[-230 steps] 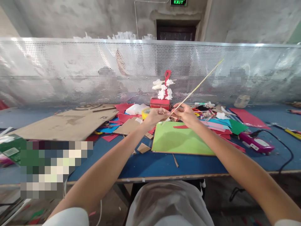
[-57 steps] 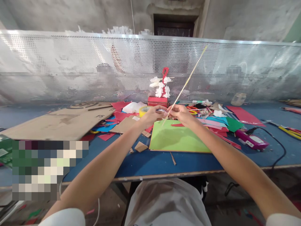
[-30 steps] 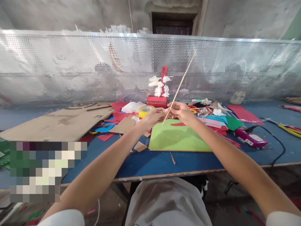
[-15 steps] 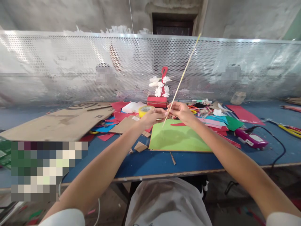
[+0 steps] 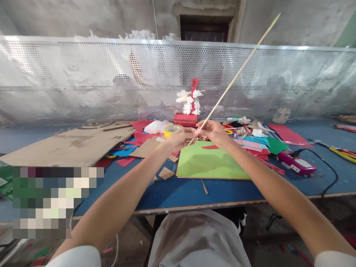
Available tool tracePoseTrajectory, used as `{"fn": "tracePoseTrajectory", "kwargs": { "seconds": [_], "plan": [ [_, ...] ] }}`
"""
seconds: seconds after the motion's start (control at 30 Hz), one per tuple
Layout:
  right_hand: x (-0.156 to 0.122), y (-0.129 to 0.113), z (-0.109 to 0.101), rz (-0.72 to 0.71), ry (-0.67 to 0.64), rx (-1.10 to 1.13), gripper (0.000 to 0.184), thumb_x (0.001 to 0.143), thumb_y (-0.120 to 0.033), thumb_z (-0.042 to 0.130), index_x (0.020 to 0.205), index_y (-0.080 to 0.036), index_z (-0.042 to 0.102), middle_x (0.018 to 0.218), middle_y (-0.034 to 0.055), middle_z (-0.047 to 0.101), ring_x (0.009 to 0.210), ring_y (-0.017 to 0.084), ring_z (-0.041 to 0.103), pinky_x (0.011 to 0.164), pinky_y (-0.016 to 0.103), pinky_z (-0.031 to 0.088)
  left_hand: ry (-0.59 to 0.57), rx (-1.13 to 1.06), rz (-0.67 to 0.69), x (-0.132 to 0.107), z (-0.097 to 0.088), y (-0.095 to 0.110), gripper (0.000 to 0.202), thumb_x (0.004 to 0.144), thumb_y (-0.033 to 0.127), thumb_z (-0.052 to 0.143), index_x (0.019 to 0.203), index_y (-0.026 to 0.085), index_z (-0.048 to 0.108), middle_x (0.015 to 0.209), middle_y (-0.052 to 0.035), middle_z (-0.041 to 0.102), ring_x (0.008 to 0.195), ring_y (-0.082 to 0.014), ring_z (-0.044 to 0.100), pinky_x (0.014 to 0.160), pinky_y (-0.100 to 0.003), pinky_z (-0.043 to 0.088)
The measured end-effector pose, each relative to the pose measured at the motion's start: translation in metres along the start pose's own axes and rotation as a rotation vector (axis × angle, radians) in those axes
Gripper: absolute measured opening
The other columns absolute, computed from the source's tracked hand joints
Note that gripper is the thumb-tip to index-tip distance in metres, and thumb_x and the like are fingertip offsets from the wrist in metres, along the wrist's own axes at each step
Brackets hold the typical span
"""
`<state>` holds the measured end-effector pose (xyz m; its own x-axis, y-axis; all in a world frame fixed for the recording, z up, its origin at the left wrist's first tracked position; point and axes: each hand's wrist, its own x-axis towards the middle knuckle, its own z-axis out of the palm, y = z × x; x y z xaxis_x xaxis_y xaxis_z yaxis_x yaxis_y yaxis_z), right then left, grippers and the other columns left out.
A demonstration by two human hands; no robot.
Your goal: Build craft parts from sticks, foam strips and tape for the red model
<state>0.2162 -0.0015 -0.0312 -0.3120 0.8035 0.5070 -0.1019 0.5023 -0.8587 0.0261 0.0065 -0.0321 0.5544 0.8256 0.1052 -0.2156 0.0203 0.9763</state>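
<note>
A long thin wooden stick [image 5: 236, 75] slants up to the right, its lower end pinched between the fingers of my left hand [image 5: 180, 139] and my right hand [image 5: 213, 132]. Both hands are closed on it, fingertips nearly touching. Below them a light green sheet [image 5: 211, 163] lies on the blue table [image 5: 167, 193], with a red strip [image 5: 210, 147] on it. Just behind my left hand is a roll of yellow tape [image 5: 172, 129]. Farther back stands a red box [image 5: 185, 119] with a red looped strip and white tufts [image 5: 189, 105] above it.
Flat cardboard [image 5: 66, 144] covers the left side. Coloured paper scraps lie around both hands. On the right are a purple device [image 5: 299, 163] with a black cord, a red sheet [image 5: 290, 134] and yellow-handled pliers [image 5: 340, 152]. A perforated metal panel [image 5: 91, 81] closes off the back.
The stick has tilted farther to the right, and its upper tip now sits higher and farther right. My hands have stayed in nearly the same place, still holding it.
</note>
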Motion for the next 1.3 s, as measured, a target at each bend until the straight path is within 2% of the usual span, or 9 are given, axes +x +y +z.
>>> {"fn": "tracePoseTrajectory", "kwargs": {
  "seconds": [0.1, 0.2, 0.43, 0.57, 0.73, 0.9, 1.0, 1.1, 1.3],
  "plan": [
    [0.001, -0.002, -0.001, 0.018, 0.061, -0.040, 0.038, 0.064, -0.044, 0.088, 0.087, -0.021, 0.070, 0.075, 0.0009, 0.068, 0.065, 0.014, 0.061, 0.060, 0.029, 0.052, 0.000, 0.108, 0.090, 0.000, 0.000, -0.003, 0.032, 0.068, 0.036, 0.088, 0.080, 0.015, 0.067, 0.071, -0.0016, 0.063, 0.061, -0.0077, 0.054, 0.057, -0.022, 0.038],
    [0.003, -0.003, -0.004, -0.005, 0.118, -0.075, 0.038, 0.062, -0.045, 0.088, 0.085, -0.021, 0.069, 0.079, 0.0021, 0.070, 0.068, 0.015, 0.063, 0.065, 0.031, 0.054, 0.011, 0.309, 0.162, 0.000, 0.001, -0.002, 0.030, 0.076, 0.042, 0.082, 0.082, 0.015, 0.070, 0.075, -0.0041, 0.068, 0.061, -0.0077, 0.054, 0.057, -0.022, 0.038],
    [0.003, -0.001, -0.002, 0.048, 0.165, -0.033, 0.035, 0.062, -0.039, 0.088, 0.084, -0.020, 0.069, 0.079, 0.0037, 0.070, 0.072, 0.018, 0.066, 0.071, 0.035, 0.057, 0.103, 0.776, 0.351, -0.003, 0.004, 0.008, 0.023, 0.080, 0.038, 0.073, 0.080, 0.015, 0.074, 0.069, -0.0044, 0.070, 0.058, -0.0108, 0.054, 0.054, -0.024, 0.036],
    [0.005, 0.002, -0.002, 0.071, 0.167, -0.027, 0.036, 0.060, -0.036, 0.089, 0.083, -0.020, 0.068, 0.078, 0.0037, 0.070, 0.070, 0.017, 0.066, 0.069, 0.034, 0.057, 0.209, 0.814, 0.351, -0.004, 0.009, 0.008, 0.017, 0.077, 0.032, 0.075, 0.075, 0.015, 0.074, 0.065, -0.0038, 0.069, 0.056, -0.0108, 0.053, 0.053, -0.024, 0.034],
    [0.004, 0.002, -0.004, 0.100, 0.156, 0.034, 0.041, 0.060, -0.034, 0.090, 0.089, -0.021, 0.065, 0.083, 0.0034, 0.073, 0.072, 0.018, 0.069, 0.070, 0.034, 0.058, 0.250, 0.828, 0.346, -0.004, 0.010, 0.007, 0.019, 0.077, 0.034, 0.074, 0.074, 0.016, 0.072, 0.066, -0.0038, 0.068, 0.056, -0.0117, 0.054, 0.054, -0.025, 0.036],
    [0.003, 0.005, -0.006, 0.099, 0.206, 0.110, 0.038, 0.065, -0.042, 0.088, 0.087, -0.021, 0.064, 0.086, 0.0038, 0.072, 0.078, 0.018, 0.070, 0.078, 0.035, 0.059, 0.310, 0.946, 0.395, -0.004, 0.006, 0.007, 0.020, 0.080, 0.036, 0.072, 0.076, 0.017, 0.072, 0.073, -0.0046, 0.070, 0.063, -0.0138, 0.058, 0.058, -0.025, 0.037],
    [0.004, 0.007, -0.006, 0.075, 0.227, 0.068, 0.038, 0.063, -0.043, 0.088, 0.084, -0.020, 0.066, 0.081, 0.0033, 0.070, 0.075, 0.018, 0.069, 0.076, 0.034, 0.059, 0.283, 1.014, 0.432, -0.004, 0.005, 0.006, 0.019, 0.084, 0.037, 0.069, 0.084, 0.019, 0.074, 0.081, -0.0052, 0.072, 0.070, -0.0164, 0.063, 0.063, -0.026, 0.039],
    [0.004, 0.009, -0.006, 0.075, 0.197, 0.030, 0.037, 0.063, -0.044, 0.088, 0.084, -0.020, 0.068, 0.080, 0.0041, 0.070, 0.073, 0.018, 0.068, 0.071, 0.033, 0.058, 0.250, 1.076, 0.448, -0.005, 0.005, 0.003, 0.022, 0.088, 0.038, 0.065, 0.084, 0.020, 0.076, 0.075, -0.0056, 0.071, 0.068, -0.0175, 0.063, 0.063, -0.027, 0.038],
    [0.004, 0.011, -0.006, 0.046, 0.161, -0.037, 0.031, 0.066, -0.040, 0.085, 0.081, -0.019, 0.068, 0.076, 0.0042, 0.070, 0.068, 0.017, 0.066, 0.061, 0.029, 0.053, 0.183, 1.114, 0.369, -0.001, 0.000, -0.002, 0.032, 0.093, 0.040, 0.057, 0.081, 0.019, 0.077, 0.071, -0.0069, 0.073, 0.061, -0.0172, 0.064, 0.058, -0.027, 0.039]
  ]
}}
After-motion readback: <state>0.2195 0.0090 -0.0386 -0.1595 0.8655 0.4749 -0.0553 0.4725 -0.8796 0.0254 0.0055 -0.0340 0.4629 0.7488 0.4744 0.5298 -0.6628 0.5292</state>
